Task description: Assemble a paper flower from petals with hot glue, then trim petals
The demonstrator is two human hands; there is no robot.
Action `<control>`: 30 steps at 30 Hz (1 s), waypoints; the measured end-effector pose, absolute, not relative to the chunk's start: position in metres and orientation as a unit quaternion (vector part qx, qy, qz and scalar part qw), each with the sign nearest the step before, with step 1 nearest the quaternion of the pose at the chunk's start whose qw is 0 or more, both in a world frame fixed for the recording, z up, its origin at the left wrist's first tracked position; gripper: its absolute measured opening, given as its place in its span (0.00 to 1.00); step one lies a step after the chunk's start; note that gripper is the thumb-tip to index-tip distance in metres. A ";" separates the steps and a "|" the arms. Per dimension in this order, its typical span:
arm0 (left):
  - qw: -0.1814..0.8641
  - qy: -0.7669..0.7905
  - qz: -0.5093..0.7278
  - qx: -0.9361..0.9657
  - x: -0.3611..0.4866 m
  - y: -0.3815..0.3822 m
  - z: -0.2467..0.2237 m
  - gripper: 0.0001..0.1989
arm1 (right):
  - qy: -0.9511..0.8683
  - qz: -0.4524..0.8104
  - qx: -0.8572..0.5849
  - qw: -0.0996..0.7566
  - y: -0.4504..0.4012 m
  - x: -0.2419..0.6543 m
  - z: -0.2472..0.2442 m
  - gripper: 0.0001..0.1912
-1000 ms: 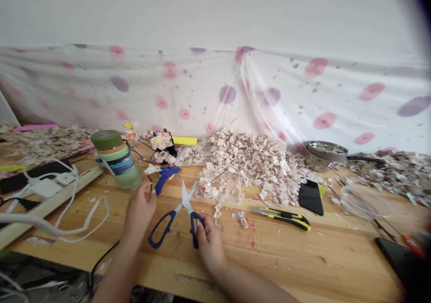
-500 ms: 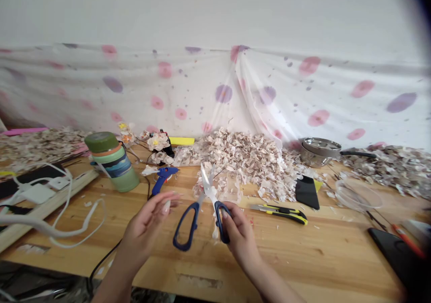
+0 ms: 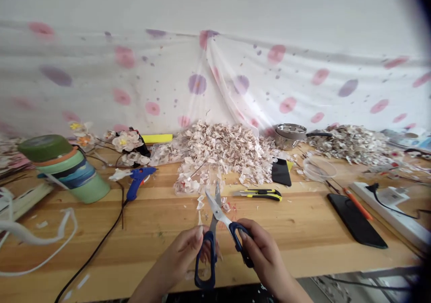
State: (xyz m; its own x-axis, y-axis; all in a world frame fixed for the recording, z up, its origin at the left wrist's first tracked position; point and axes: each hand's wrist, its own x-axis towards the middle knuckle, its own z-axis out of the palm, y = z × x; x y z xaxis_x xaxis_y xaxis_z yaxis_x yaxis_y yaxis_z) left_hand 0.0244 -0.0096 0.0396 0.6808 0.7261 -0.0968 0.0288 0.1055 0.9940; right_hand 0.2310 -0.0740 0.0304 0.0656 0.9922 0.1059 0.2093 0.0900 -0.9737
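A pair of scissors (image 3: 218, 213) with dark blue handles is held up over the wooden table, its blades parted and pointing away from me. My right hand (image 3: 262, 249) grips the right handle, thumb at its loop. At the left handle, my left hand (image 3: 185, 249) is closed, with its thumb beside the loop and fingers passing behind it. Just beyond the blade tips lie a clear plastic tray (image 3: 215, 175) and a large heap of pale dried petals (image 3: 225, 148). Small petal scraps (image 3: 226, 205) rest on the table near the blades.
Left of my hands are a blue glue gun (image 3: 138, 179), a green insulated flask (image 3: 77, 173) and petal flowers (image 3: 126, 141). To the right lie a yellow-black utility knife (image 3: 262, 194), a black phone (image 3: 357, 220), a white power strip (image 3: 393, 211) and a metal bowl (image 3: 290, 137).
My view has turned to the right. My left hand, apart from the scissors before, has come to the left handle. The scissors have been lowered closer to me, blades still parted.
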 end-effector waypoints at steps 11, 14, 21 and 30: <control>0.599 0.452 0.372 0.546 0.038 -0.014 -0.003 0.32 | -0.566 0.393 -0.551 0.471 -0.081 0.242 -0.013 0.26; 0.655 0.387 0.290 0.580 0.040 -0.022 -0.008 0.31 | -0.576 0.416 -0.550 0.439 -0.088 0.250 -0.023 0.21; 0.781 0.277 0.256 0.497 0.058 -0.043 -0.028 0.27 | -0.573 0.413 -0.577 0.411 -0.098 0.267 -0.010 0.19; 0.758 0.305 0.264 0.512 0.065 -0.031 -0.030 0.41 | -0.685 0.316 -0.550 0.359 -0.077 0.299 0.021 0.14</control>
